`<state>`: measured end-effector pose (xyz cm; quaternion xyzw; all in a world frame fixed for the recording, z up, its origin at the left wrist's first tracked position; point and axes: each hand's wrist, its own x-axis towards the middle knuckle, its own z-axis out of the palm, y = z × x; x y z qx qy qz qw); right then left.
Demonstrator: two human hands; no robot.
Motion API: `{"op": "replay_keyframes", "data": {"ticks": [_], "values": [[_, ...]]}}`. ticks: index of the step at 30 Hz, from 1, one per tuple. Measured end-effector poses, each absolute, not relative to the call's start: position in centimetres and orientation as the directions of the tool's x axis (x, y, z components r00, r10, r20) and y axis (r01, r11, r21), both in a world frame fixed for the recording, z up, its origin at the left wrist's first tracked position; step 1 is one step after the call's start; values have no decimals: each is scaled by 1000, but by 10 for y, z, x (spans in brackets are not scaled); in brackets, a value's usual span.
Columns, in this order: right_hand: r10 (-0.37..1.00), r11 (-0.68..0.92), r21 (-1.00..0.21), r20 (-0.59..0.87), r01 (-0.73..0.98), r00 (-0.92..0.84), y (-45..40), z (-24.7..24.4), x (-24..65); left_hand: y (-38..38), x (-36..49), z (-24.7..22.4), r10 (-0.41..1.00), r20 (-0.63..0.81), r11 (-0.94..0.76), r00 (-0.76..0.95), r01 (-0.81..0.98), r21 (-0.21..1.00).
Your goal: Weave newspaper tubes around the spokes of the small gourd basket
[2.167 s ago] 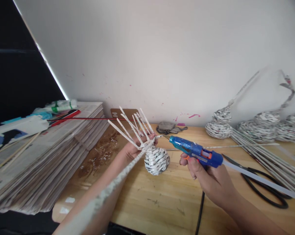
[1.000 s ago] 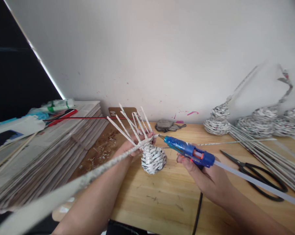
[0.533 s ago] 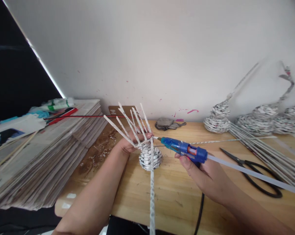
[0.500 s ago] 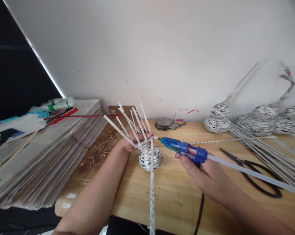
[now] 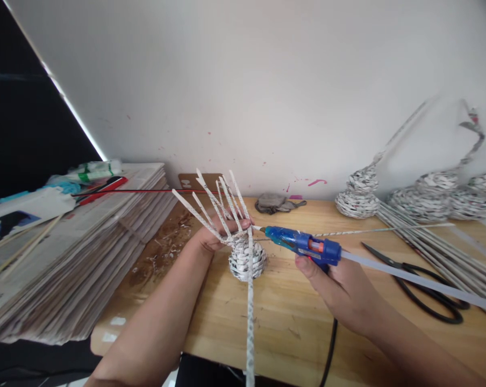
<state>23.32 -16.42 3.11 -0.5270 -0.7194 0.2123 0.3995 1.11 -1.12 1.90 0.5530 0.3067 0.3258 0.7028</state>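
Note:
My left hand [image 5: 216,231] is closed around the neck of a small woven paper gourd [image 5: 247,260], behind its upright strips. Several rolled paper strips [image 5: 214,201] fan upward from the neck, and one long paper strip [image 5: 250,317] hangs down the front toward me. In my right hand [image 5: 335,287] is a blue hot glue gun [image 5: 303,244], held level. Its nozzle points left and meets, or nearly meets, the strip at the gourd's neck. A long white glue stick [image 5: 412,279] sticks out of the back of the gun.
Black scissors [image 5: 420,285] and a bundle of paper rods [image 5: 432,252] lie at the right. Finished woven gourds [image 5: 358,196] stand by the wall. A tall newspaper stack [image 5: 138,220] is at the left, a grey cloth [image 5: 277,203] at the back. A black cord [image 5: 330,349] hangs below the gun.
The thumb and fingers of my right hand have shifted slightly on the glue gun, and a small red light now shows on it. The gourd and my left hand stay almost still.

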Motion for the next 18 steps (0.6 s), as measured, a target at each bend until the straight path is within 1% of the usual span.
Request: {"op": "replay_keyframes", "data": {"ticks": [12, 15, 18], "values": [[933, 322, -653, 342, 685, -111, -167, 34, 233, -10, 12, 17, 796, -68, 189, 601, -139, 972], [921, 326, -613, 378, 720, -96, -167, 36, 232, -10, 11, 16, 784, -68, 198, 617, -146, 969], [892, 362, -550, 438, 753, -110, -167, 35, 231, -11, 11, 16, 792, -78, 221, 605, -165, 961]]}}
